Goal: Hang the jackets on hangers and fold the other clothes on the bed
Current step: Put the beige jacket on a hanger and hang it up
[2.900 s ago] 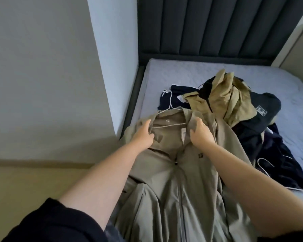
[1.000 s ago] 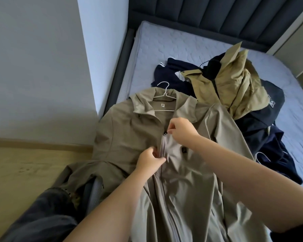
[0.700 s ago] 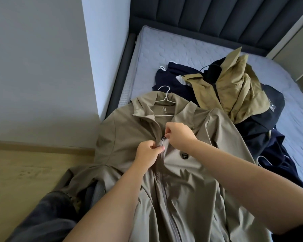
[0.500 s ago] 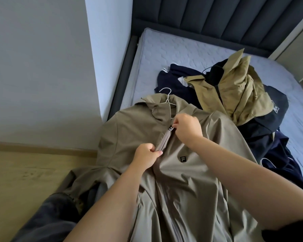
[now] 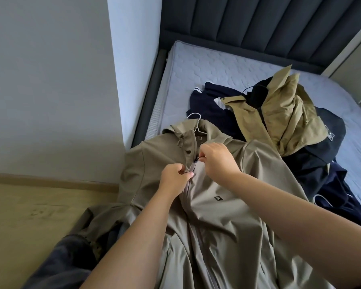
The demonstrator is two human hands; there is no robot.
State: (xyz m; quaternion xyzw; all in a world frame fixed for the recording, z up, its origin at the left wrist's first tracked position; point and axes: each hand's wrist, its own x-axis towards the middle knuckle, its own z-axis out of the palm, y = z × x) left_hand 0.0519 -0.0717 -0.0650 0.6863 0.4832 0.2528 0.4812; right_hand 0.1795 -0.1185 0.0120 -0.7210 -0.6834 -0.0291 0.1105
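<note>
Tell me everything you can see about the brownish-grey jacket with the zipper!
The taupe jacket looks like thin, smooth, slightly shiny fabric. It lies front-up on the bed, one sleeve hanging off the edge, with a white wire hanger poking out of its collar. It has a small dark logo on the chest. The front zip is closed nearly to the collar. The left hand pinches the fabric beside the zip; the right hand pinches the zip pull.

Grey wall (image 5: 50,80) on my left, wooden floor (image 5: 29,209) below it; ahead my bed (image 5: 206,65) with its dark padded headboard (image 5: 248,24), softly lit.
</note>
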